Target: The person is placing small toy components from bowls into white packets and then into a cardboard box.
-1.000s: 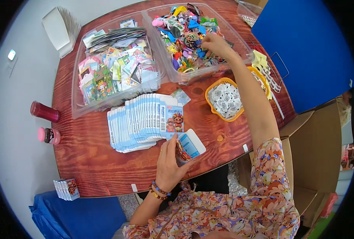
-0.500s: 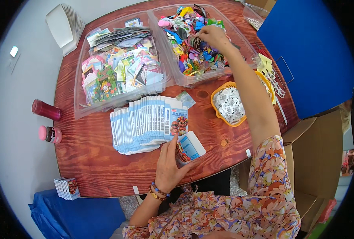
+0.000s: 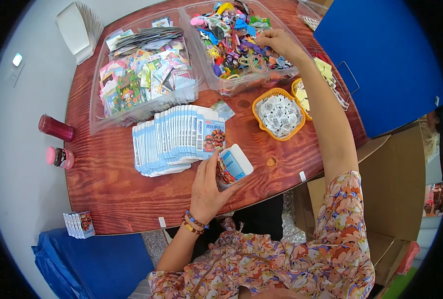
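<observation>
My left hand [image 3: 206, 187] grips a small light-blue cardboard box [image 3: 235, 163], tilted, with its top flap standing up. Close behind it, a fanned row of matching boxes [image 3: 169, 137] lies on the table. My right hand [image 3: 282, 44] reaches over the right side of a clear plastic bin [image 3: 216, 85] full of small colourful toys and trinkets [image 3: 244, 45]. Its thumb and fingertips are pinched together; whatever is between them cannot be made out.
A second clear bin [image 3: 98, 107] holds many cards and picture packets. Orange baskets [image 3: 279, 138] with small white packets stand at right. A red tumbler [image 3: 57, 128], a pink jar [image 3: 60, 157] and several stacked small boxes [image 3: 80, 224] line the left edge. A blue board [image 3: 380, 65] rises at right.
My right hand has shifted right in the bin, toward its right wall. The whole view has tilted slightly, and the left hand keeps its grip on the box.
</observation>
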Tool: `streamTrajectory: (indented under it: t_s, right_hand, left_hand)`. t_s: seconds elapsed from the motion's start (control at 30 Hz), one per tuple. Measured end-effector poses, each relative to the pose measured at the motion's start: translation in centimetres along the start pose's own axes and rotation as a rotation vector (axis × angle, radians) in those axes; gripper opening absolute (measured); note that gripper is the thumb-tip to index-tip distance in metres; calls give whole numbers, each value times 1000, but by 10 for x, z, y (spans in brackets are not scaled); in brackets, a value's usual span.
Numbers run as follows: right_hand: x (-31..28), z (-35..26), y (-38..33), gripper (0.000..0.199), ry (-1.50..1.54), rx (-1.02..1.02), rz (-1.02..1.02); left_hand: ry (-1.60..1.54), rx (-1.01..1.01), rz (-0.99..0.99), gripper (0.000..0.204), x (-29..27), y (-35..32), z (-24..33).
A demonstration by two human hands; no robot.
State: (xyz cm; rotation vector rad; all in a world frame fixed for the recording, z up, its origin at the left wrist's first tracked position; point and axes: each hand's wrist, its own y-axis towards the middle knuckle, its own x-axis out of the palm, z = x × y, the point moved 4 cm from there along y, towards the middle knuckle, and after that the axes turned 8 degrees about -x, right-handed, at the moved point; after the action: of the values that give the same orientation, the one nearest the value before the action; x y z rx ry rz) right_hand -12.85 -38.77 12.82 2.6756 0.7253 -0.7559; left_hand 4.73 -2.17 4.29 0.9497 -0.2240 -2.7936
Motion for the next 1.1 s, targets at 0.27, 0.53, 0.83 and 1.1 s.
streamTrajectory:
  t_s: [0.27, 0.53, 0.83, 1.1]
  right_hand:
    - [18, 35, 20, 34, -519, -27, 27]
    - [7, 43, 15, 36, -511, 247, -113]
    - [-11, -43, -18, 25, 164, -102, 111]
    - [1, -44, -51, 24, -71, -205, -11]
  left_hand:
    - [3, -9, -43, 93, 10, -7, -1]
    - [-29, -52, -48, 94, 0, -1, -10]
    - [-7, -55, -44, 96, 2, -10, -11]
    - [-56, -117, 64, 83, 3, -6, -5]
